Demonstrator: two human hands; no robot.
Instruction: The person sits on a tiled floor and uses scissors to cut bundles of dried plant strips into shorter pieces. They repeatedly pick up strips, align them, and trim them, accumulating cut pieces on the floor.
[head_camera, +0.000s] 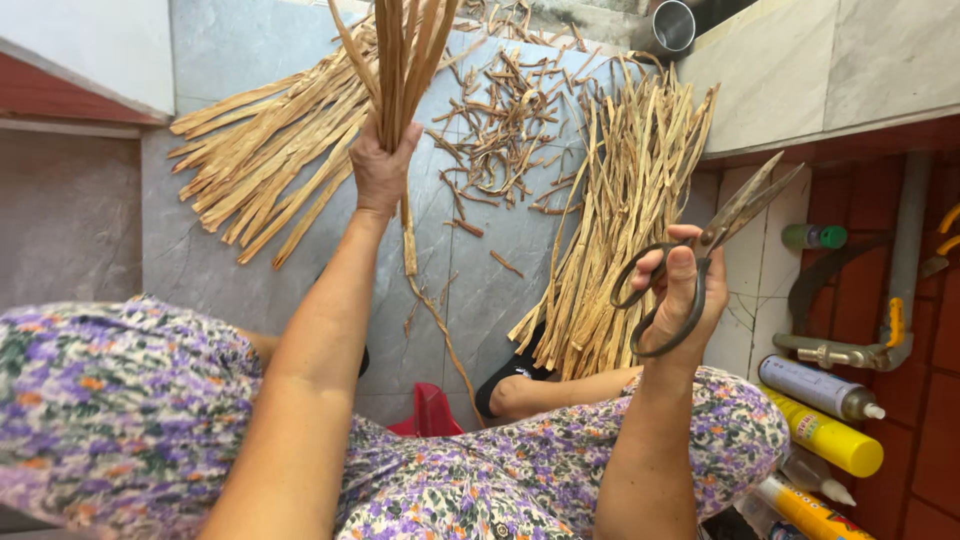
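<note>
left hand (380, 170): top centre of the frame, fingers wrapped tight round a bundle of dried strips (405, 60), held upright so the ends hang even

right hand (680, 295): right of centre, fingers through the loops of big old scissors (700, 255), blades pointing up-right and only narrowly apart, looks ready to trim

left pile (260, 150): longer flat strips fanned on the grey tiled floor (190, 260), upper left

right pile (620, 220): strips leaning near the wall, just beside the scissors

scraps (500, 130): short curly bits between the piles, probably offcuts

bottles (820, 415): spray cans and tubes, lower right
</note>
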